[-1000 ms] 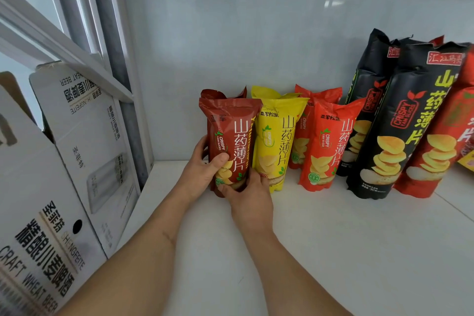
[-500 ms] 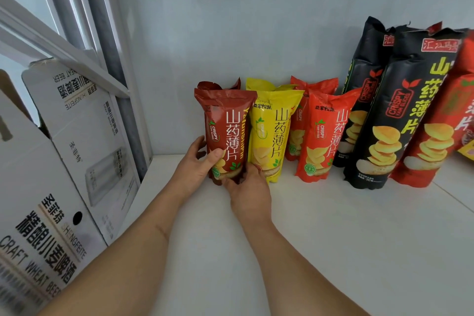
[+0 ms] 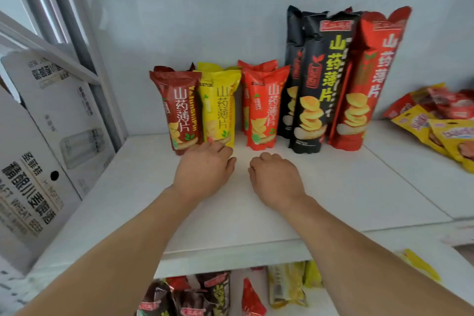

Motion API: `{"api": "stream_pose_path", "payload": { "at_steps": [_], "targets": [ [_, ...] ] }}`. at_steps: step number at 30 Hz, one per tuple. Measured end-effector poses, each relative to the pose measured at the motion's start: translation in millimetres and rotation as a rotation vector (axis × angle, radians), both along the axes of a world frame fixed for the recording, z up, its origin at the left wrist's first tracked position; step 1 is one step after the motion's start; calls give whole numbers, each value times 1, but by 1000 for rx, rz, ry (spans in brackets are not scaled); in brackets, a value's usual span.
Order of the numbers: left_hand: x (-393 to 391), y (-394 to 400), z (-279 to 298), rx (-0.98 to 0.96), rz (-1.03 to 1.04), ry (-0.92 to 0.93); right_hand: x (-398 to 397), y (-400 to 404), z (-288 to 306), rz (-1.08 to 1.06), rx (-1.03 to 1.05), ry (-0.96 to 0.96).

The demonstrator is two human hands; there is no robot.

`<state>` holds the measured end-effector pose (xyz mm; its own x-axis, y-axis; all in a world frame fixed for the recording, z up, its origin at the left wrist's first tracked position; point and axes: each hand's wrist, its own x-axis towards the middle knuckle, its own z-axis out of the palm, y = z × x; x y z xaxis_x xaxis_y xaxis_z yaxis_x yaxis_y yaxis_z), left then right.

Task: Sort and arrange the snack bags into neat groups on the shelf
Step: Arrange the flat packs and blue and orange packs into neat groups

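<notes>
Two small dark red bags [image 3: 179, 110] are stood upright toward the shelf's [image 3: 333, 200] back-left corner, beside yellow bags [image 3: 220, 108], while the left hand [image 3: 204, 172] and right hand [image 3: 275, 177], loosely curled and holding nothing, are best kept low so that no bag is toppled.

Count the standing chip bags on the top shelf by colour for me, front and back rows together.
Dark red bags: 2, one mostly hidden behind
Yellow bags: 2, one behind
Small orange-red bags: 2, one behind
Tall black bags: 2, one behind
Tall red bags: 1 in view
Total: 9
</notes>
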<state>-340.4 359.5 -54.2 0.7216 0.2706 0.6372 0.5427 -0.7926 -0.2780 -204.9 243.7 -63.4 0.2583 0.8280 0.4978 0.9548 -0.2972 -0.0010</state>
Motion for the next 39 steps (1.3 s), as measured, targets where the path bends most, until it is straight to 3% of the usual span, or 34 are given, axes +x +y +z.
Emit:
{"api": "stream_pose_path", "payload": {
  "at_steps": [3, 13, 26, 39],
  "targets": [
    [33, -35, 6, 60, -51, 5, 33, -46, 2, -24, 17, -61],
    [159, -141, 11, -11, -226, -44, 140, -188, 25, -196, 64, -8],
    [346, -184, -6, -183, -339, -77, 293, -248, 26, -459, 92, 135],
    [474, -198, -7, -793, -58, 0, 427, -251, 20, -620, 98, 252]
  ]
}}
